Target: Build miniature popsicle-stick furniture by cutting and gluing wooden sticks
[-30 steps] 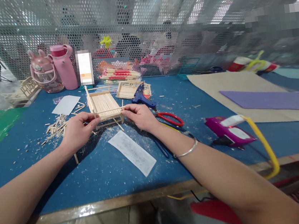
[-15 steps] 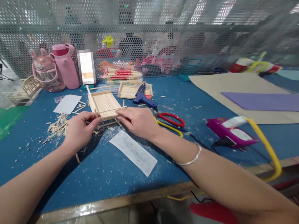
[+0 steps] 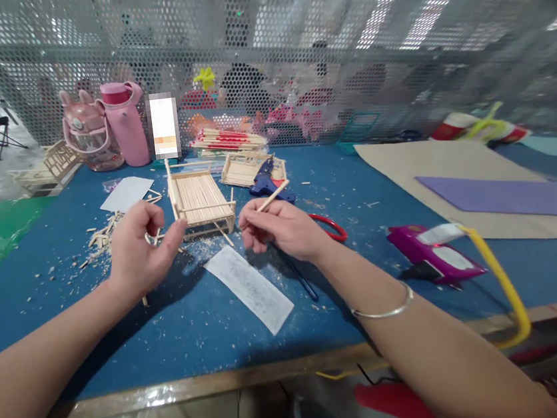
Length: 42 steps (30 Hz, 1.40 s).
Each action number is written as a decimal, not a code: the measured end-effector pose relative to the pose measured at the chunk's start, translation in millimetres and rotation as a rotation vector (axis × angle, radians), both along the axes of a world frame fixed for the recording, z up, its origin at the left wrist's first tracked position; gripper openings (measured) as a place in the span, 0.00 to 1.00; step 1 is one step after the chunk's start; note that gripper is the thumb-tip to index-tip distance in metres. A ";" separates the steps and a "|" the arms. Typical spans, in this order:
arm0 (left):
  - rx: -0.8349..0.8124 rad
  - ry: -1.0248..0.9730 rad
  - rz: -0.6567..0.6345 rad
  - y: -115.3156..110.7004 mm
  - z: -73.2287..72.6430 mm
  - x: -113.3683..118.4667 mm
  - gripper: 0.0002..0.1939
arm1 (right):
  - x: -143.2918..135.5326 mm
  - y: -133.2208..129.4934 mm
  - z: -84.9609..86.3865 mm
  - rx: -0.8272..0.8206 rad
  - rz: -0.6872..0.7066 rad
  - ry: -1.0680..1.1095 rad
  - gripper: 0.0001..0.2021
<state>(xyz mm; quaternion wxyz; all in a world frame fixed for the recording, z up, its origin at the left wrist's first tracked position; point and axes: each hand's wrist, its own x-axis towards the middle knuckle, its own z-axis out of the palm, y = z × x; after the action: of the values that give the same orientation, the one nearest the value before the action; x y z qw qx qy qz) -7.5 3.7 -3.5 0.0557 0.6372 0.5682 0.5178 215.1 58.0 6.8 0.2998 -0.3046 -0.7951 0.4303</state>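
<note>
A small bed-like model made of wooden sticks (image 3: 201, 194) stands upright on the blue table. At its front left corner my left hand (image 3: 143, 251) is held with thumb apart from the curled fingers and nothing between them; whether the thumb touches the model I cannot tell. Off the model's right front corner, my right hand (image 3: 285, 227) pinches a short wooden stick (image 3: 276, 192) that slants up to the right. A grey-white rectangular strip (image 3: 252, 292) lies in front of the model. Behind the right hand is a blue glue gun (image 3: 265, 182), partly covered.
Stick offcuts (image 3: 103, 237) and a white paper (image 3: 128, 194) lie left. Red-handled pliers or scissors (image 3: 334, 228), a purple device (image 3: 429, 252) and a purple sheet (image 3: 503, 197) lie right. Pink bottles (image 3: 126, 129), bundled sticks (image 3: 230, 140) and a perforated metal screen (image 3: 289, 80) stand behind.
Both hands have come off the model, the left slightly to the left, the right to the right. A short wooden stick now shows in the right hand. The model stays put.
</note>
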 end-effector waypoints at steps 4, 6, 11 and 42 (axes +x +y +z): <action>-0.472 -0.280 -0.404 -20.2 3.7 20.5 0.18 | -10.6 -11.2 -6.6 0.422 0.047 -0.147 0.11; -0.728 -0.487 -0.537 -21.6 0.1 28.4 0.16 | -18.1 -19.2 -10.9 0.632 0.057 -0.255 0.13; -0.779 -0.719 -0.595 -15.3 -10.4 31.5 0.20 | -28.3 -33.5 -17.7 0.726 0.064 -0.397 0.21; -0.476 -0.690 -0.699 -18.5 -3.8 25.3 0.17 | 69.6 22.0 31.4 0.068 -0.312 -1.265 0.38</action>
<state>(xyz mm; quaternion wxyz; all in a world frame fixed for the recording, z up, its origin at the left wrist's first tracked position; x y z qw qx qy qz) 17.8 -14.8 -7.3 0.5505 0.5509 0.3729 0.5044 284.7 80.0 38.1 -0.1576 -0.6014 -0.7776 0.0937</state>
